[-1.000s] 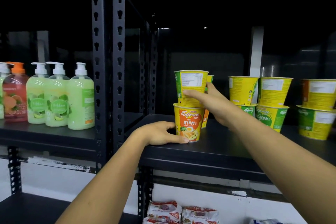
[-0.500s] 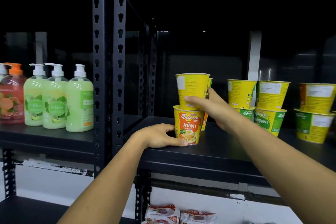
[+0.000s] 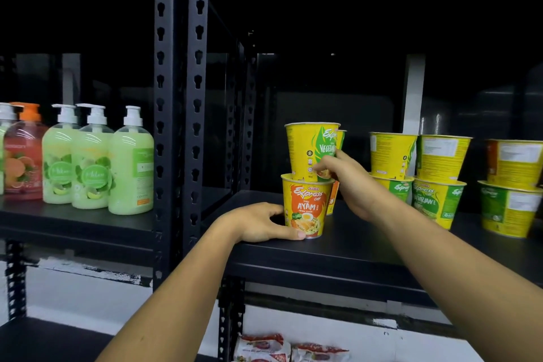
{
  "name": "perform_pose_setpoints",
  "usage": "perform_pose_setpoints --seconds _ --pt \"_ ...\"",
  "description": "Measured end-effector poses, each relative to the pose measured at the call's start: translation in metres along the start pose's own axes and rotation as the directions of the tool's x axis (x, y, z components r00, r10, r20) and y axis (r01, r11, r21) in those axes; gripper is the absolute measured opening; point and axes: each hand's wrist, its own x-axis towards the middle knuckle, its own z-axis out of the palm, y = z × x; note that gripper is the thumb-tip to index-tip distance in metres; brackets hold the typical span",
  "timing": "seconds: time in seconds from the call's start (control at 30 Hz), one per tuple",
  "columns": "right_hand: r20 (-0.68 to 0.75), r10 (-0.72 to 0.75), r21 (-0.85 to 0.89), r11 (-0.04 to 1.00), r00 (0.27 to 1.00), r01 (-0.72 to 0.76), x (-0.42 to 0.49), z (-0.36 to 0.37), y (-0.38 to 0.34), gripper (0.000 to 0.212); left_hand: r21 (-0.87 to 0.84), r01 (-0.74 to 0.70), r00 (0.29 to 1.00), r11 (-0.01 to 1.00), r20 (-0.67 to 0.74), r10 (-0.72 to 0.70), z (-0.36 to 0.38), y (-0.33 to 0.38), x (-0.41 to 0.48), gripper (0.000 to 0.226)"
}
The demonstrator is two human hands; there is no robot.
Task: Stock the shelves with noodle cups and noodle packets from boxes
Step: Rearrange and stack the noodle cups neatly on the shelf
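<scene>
Two noodle cups stand stacked at the front left of the black shelf. The lower one is a yellow and orange "Ayam" cup. On it sits a yellow and green "Vegetarian" cup. My left hand rests on the shelf and holds the base of the lower cup, thumb across its front. My right hand pinches the upper cup near its bottom edge. Another stack stands just behind, mostly hidden.
More stacked yellow cups stand to the right, and a further stack at the far right. Green and orange soap bottles fill the neighbouring shelf beyond the black upright. Noodle packets lie on the lower shelf.
The upper cup has been turned: its back label faced me before, now the green "Vegetarian" front faces me. My left hand has stayed at the lower cup's base.
</scene>
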Motion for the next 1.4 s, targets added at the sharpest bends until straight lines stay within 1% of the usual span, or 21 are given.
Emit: perform_pose_setpoints --seconds 0.03,0.1,0.13,0.2,0.27,0.3,0.43,0.67,0.83,0.93,1.0,1.17,1.27,1.37,1.4 --pt "-0.006 -0.005 -0.005 1.0 1.0 0.005 0.0 -0.001 0.0 0.072 0.0 0.001 1.0 1.0 -0.002 -0.001 0.0 0.0 0.0 0.07" --pt "0.001 -0.018 -0.055 0.998 1.0 0.018 -0.002 0.0 0.0 0.092 0.0 0.006 1.0 1.0 -0.001 -0.006 0.0 -0.001 0.001 0.072" --pt "0.009 -0.02 -0.065 0.998 1.0 0.021 -0.003 0.0 0.0 0.094 0.001 0.009 1.0 1.0 0.0 -0.009 0.0 -0.001 0.002 0.073" --pt "0.005 -0.012 -0.044 0.999 1.0 0.013 -0.001 0.001 -0.001 0.088 0.006 0.007 1.0 1.0 -0.003 -0.007 0.0 -0.001 0.003 0.075" --pt "-0.018 -0.004 -0.031 0.999 1.0 0.004 0.002 -0.001 -0.002 0.092 0.003 0.008 1.0 1.0 -0.002 -0.008 0.0 -0.001 0.003 0.074" --pt "-0.019 -0.005 -0.034 0.999 1.0 0.005 0.002 -0.001 -0.003 0.093 0.001 0.009 1.0 1.0 0.0 -0.009 0.0 -0.001 0.002 0.073" --pt "-0.004 -0.021 -0.042 0.999 1.0 0.021 0.0 -0.003 -0.005 0.084 0.002 0.015 1.0 1.0 0.001 -0.015 0.0 0.0 0.0 0.07" --pt "-0.037 -0.035 -0.043 0.999 0.999 0.033 -0.006 -0.002 -0.006 0.084 0.01 0.018 1.0 1.0 0.004 -0.018 -0.001 0.001 0.0 0.073" --pt "-0.072 -0.046 -0.054 0.998 0.996 0.043 -0.01 0.0 -0.009 0.078 0.005 0.021 1.0 1.0 0.005 -0.021 0.0 0.0 0.002 0.075" --pt "-0.073 -0.053 -0.064 0.997 0.996 0.048 -0.011 0.002 -0.008 0.076 0.005 0.022 1.0 1.0 0.0 -0.022 0.0 0.0 0.002 0.072" --pt "-0.069 -0.062 -0.088 0.995 0.996 0.056 -0.01 0.004 -0.007 0.077 0.002 0.027 1.0 1.0 0.001 -0.027 0.0 0.001 0.001 0.07" --pt "-0.076 -0.084 -0.125 0.989 0.994 0.074 -0.01 0.004 -0.005 0.08 0.002 0.03 1.0 1.0 0.001 -0.03 -0.001 0.001 0.001 0.072" --pt "-0.047 -0.084 -0.203 0.976 0.995 0.072 -0.015 0.004 -0.004 0.083 -0.008 0.025 1.0 1.0 -0.004 -0.025 0.0 0.001 0.002 0.071" --pt "0.006 -0.082 -0.346 0.935 0.997 0.079 -0.026 0.001 0.002 0.067 -0.016 0.024 1.0 1.0 -0.01 -0.024 0.0 0.001 0.001 0.07" --pt "0.048 -0.078 -0.38 0.921 0.996 0.091 -0.031 -0.001 0.004 0.067 -0.017 0.021 1.0 1.0 -0.013 -0.021 0.0 0.001 0.001 0.07"
